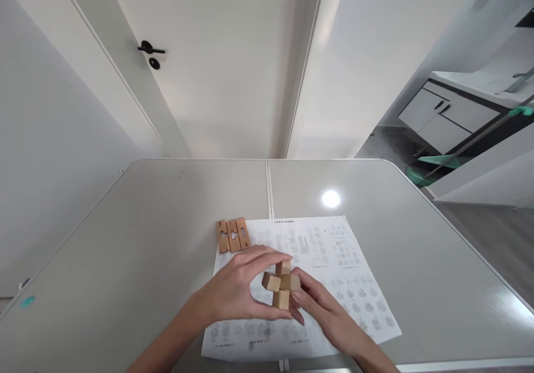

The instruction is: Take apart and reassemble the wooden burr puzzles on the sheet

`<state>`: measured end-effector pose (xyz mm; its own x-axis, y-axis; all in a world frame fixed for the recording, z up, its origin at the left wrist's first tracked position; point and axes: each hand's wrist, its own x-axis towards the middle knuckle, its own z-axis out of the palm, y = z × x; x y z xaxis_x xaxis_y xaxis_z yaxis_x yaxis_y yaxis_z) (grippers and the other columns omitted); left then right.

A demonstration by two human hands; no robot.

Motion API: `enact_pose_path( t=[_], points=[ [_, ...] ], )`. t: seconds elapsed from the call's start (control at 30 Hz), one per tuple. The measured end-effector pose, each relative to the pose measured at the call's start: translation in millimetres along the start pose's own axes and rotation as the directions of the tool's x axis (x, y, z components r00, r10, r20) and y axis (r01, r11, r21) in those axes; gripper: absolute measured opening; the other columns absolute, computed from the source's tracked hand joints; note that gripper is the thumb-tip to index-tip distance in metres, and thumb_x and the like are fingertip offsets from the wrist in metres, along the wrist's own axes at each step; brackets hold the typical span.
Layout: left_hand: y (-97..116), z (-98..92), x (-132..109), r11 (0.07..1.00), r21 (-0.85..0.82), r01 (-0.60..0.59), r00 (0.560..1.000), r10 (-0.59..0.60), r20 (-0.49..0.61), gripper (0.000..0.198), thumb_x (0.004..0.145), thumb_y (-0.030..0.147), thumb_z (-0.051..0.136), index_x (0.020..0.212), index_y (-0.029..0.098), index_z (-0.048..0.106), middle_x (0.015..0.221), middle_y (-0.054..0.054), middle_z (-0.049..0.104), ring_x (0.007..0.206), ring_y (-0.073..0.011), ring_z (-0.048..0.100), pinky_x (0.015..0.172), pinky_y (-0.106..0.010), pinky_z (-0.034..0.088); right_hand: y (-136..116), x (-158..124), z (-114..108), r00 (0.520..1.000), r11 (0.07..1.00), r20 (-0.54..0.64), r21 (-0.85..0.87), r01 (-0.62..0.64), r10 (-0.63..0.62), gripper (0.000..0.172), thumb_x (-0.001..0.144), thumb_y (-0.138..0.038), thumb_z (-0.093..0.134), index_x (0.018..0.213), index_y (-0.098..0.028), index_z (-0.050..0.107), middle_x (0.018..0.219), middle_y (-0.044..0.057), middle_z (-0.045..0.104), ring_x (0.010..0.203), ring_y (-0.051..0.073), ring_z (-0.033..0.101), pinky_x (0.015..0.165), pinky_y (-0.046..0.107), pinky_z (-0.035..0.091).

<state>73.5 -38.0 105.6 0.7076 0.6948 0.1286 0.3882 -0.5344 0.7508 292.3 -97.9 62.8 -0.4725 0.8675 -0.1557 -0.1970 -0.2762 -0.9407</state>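
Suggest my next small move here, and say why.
I'd perhaps turn the wooden block cluster slightly to compare another side with the printed sheet below: your left hand spans it, your right hand touches its right side, and the sheet bears small drawings.

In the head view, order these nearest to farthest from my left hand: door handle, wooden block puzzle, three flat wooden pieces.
1. Wooden block puzzle: held by your left hand.
2. Three flat wooden pieces: just beyond that hand.
3. Door handle: farthest, upper left.
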Motion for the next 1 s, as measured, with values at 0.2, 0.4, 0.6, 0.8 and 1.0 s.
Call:
enact_pose_path(
  t=[0.2, 0.4, 0.6, 0.8, 1.0],
  points=[
    [7.8, -3.8, 2.4, 0.988, -0.039, -0.15, 0.987, 0.151, 0.048, 0.066, 0.084, 0.045, 0.083, 0.142, 0.026, 0.057, 0.124, -0.01, 0.071, 0.111, -0.0253, 0.067, 0.092, -0.034, 0.055, 16.0, -4.9, 3.5, 0.972, 0.853, 0.023, 0.476, -0.215, 0.232, 0.045, 0.084, -0.063, 0.075, 0.094, -0.022, 0.061, 0.066, -0.006, 0.035, 0.053, 0.01, 0.024, 0.055, 0.027, 0.025],
    [13.4, -7.2, 7.0, 0.984, -0.105, -0.144, 0.973, 0.16, 0.166, 0.073, 0.088, 0.041, 0.08, 0.152, 0.032, 0.048, 0.131, -0.009, 0.07, 0.116, -0.0273, 0.065, 0.098, -0.039, 0.053, 31.5, -2.9, 5.1, 0.954, 0.708, 0.172, 0.641, -0.297, 0.245, 0.053, 0.086, -0.064, 0.067, 0.062, -0.02, 0.048, 0.045, -0.009, 0.03, 0.042, 0.006, 0.017, 0.048, 0.025, 0.019],
    [17.8, -4.9, 5.7, 0.99, -0.142, 0.018, 0.983, 0.008, 0.182, 0.091, 0.077, 0.042, 0.089, 0.154, 0.041, 0.042, 0.138, -0.004, 0.067, 0.126, -0.0302, 0.06, 0.107, -0.045, 0.047, 42.1, -3.0, 9.8, 0.943, 0.64, 0.16, 0.701, -0.316, 0.291, 0.055, 0.085, -0.064, 0.071, 0.059, -0.02, 0.05, 0.044, -0.009, 0.034, 0.037, 0.004, 0.018, 0.044, 0.023, 0.022],
    [18.5, -0.5, 3.7, 0.97, -0.16, 0.184, 0.973, -0.157, 0.167, 0.09, 0.077, 0.046, 0.087, 0.154, 0.04, 0.042, 0.148, -0.004, 0.06, 0.137, -0.0325, 0.053, 0.115, -0.049, 0.043, 39.6, 1.3, 13.2, 0.951, 0.625, 0.043, 0.745, -0.234, 0.306, 0.046, 0.083, -0.06, 0.076, 0.07, -0.019, 0.058, 0.051, -0.01, 0.036, 0.04, 0.004, 0.016, 0.044, 0.022, 0.023],
    [11.9, 18.0, 0.9, 0.88, -0.26, 0.397, 0.916, -0.397, 0.056, 0.098, 0.07, 0.053, 0.09, 0.154, 0.031, 0.045, 0.147, -0.011, 0.06, 0.135, -0.0356, 0.055, 0.113, -0.051, 0.046, 41.7, 7.2, 10.4, 0.95, 0.742, -0.166, 0.664, -0.09, 0.264, 0.043, 0.083, -0.061, 0.077, 0.095, -0.02, 0.071, 0.059, -0.007, 0.038, 0.05, 0.008, 0.023, 0.049, 0.023, 0.029]
  ],
)
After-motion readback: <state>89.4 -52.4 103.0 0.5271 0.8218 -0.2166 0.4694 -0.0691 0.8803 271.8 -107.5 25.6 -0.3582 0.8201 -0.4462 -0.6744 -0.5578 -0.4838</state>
